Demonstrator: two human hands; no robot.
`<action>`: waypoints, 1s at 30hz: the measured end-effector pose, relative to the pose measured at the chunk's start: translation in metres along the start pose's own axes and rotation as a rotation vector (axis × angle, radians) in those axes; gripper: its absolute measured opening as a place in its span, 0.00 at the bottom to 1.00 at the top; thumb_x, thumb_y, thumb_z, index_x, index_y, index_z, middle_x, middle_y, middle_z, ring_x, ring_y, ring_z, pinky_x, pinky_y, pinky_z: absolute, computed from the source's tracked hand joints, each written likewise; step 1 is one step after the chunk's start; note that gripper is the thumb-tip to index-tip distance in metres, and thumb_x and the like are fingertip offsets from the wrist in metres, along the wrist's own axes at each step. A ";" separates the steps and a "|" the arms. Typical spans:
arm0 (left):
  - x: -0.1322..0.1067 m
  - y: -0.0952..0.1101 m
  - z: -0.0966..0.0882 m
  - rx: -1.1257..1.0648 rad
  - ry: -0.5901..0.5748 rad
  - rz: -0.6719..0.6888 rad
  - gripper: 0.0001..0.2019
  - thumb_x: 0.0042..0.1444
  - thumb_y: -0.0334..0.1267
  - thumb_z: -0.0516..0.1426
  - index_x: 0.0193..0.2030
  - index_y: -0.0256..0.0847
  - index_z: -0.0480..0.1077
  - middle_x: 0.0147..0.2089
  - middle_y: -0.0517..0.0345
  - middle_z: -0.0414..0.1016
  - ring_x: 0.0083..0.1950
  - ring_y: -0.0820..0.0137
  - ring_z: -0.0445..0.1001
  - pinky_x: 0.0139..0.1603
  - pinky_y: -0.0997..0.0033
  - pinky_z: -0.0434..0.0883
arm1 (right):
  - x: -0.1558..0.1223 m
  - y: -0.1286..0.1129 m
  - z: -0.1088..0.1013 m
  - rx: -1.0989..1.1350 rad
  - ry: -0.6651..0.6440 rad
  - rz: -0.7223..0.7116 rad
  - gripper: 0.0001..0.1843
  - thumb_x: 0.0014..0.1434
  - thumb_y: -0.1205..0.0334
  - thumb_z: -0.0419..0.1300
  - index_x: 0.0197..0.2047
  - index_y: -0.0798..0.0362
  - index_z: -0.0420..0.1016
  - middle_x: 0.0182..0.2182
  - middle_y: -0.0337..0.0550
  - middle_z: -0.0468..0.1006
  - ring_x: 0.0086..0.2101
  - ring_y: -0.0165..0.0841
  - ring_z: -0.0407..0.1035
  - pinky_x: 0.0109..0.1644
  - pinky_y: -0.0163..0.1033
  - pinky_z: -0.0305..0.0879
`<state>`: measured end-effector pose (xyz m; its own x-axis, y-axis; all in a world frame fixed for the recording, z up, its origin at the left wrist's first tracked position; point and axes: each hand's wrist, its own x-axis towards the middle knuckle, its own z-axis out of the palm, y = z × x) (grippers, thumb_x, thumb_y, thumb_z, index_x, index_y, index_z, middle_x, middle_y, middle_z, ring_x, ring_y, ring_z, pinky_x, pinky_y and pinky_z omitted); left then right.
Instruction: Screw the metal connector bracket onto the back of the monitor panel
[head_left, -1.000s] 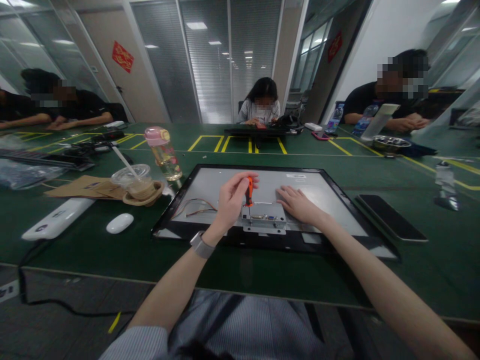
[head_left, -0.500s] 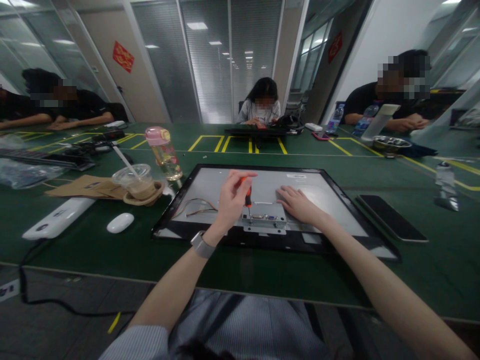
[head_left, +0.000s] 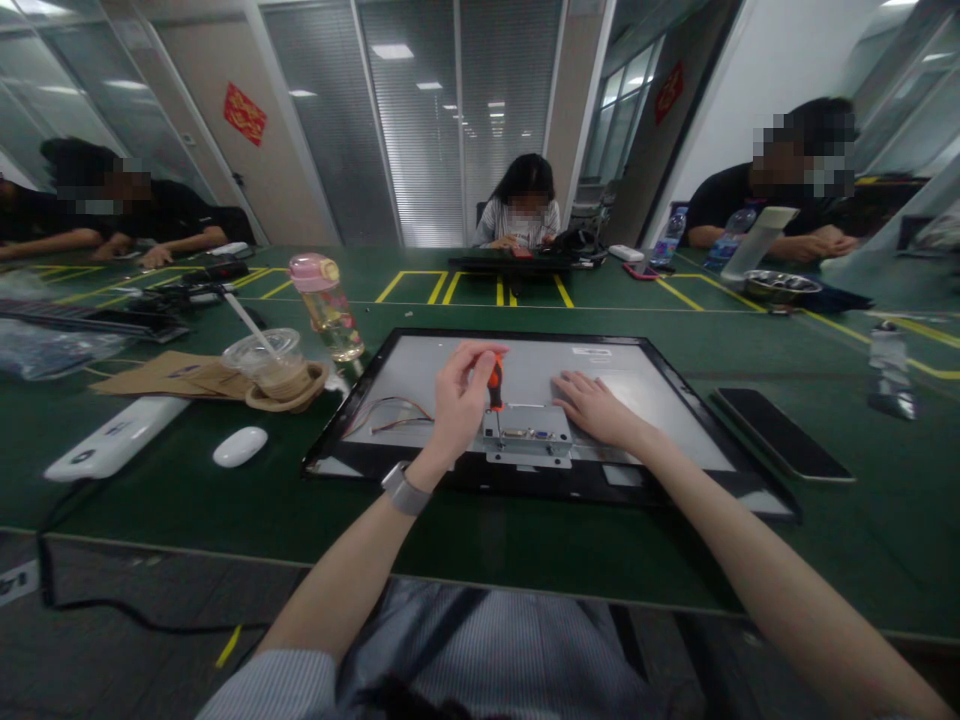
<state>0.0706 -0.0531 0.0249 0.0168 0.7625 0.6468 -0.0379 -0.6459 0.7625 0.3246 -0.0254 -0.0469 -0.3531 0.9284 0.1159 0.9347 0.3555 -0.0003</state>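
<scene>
An orange and black screwdriver (head_left: 495, 384) stands nearly upright in my left hand (head_left: 461, 392), its handle gripped near the top by thumb and fingers. Its shaft points down at a small metal box (head_left: 534, 432) with a row of ports along its front. The box sits on the back of a flat display panel (head_left: 495, 360), grey with a black frame, lying on the table. My right hand (head_left: 592, 403) lies flat on the panel to the right of the box, fingers spread. Thin cables (head_left: 397, 408) lie on the panel left of my left hand.
A white mouse (head_left: 240, 447), an iced drink cup (head_left: 274, 365), a pink-lidded bottle (head_left: 327, 305) and a white power strip (head_left: 116, 437) stand left of the panel. A black phone (head_left: 780, 433) lies at right. Several people sit across the green table (head_left: 600, 555).
The fingers of my left hand have shifted slightly around the screwdriver's handle. My right hand stays where it was. At far left, a co-worker's hand has moved a little.
</scene>
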 end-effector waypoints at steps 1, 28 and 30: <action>0.000 0.000 0.000 -0.010 -0.006 -0.013 0.12 0.67 0.41 0.53 0.41 0.42 0.77 0.36 0.56 0.75 0.37 0.71 0.73 0.41 0.70 0.71 | 0.000 0.000 0.000 0.001 -0.004 0.001 0.29 0.71 0.52 0.42 0.69 0.56 0.60 0.68 0.61 0.62 0.66 0.53 0.56 0.66 0.62 0.56; 0.000 0.002 -0.001 -0.039 -0.051 -0.021 0.14 0.68 0.43 0.51 0.41 0.42 0.76 0.32 0.57 0.73 0.35 0.71 0.71 0.39 0.69 0.70 | 0.000 0.000 0.001 -0.012 -0.018 0.016 0.30 0.71 0.52 0.42 0.69 0.58 0.60 0.68 0.61 0.61 0.67 0.54 0.55 0.66 0.62 0.55; 0.000 0.001 0.001 -0.023 -0.038 -0.002 0.12 0.66 0.44 0.55 0.39 0.42 0.76 0.36 0.56 0.72 0.36 0.71 0.70 0.38 0.70 0.70 | 0.001 0.000 0.003 -0.017 -0.008 0.015 0.29 0.71 0.53 0.42 0.69 0.58 0.60 0.68 0.62 0.61 0.67 0.54 0.55 0.66 0.61 0.56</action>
<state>0.0711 -0.0536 0.0258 0.0548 0.7615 0.6459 -0.0610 -0.6431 0.7634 0.3246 -0.0245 -0.0493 -0.3395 0.9344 0.1080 0.9403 0.3399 0.0146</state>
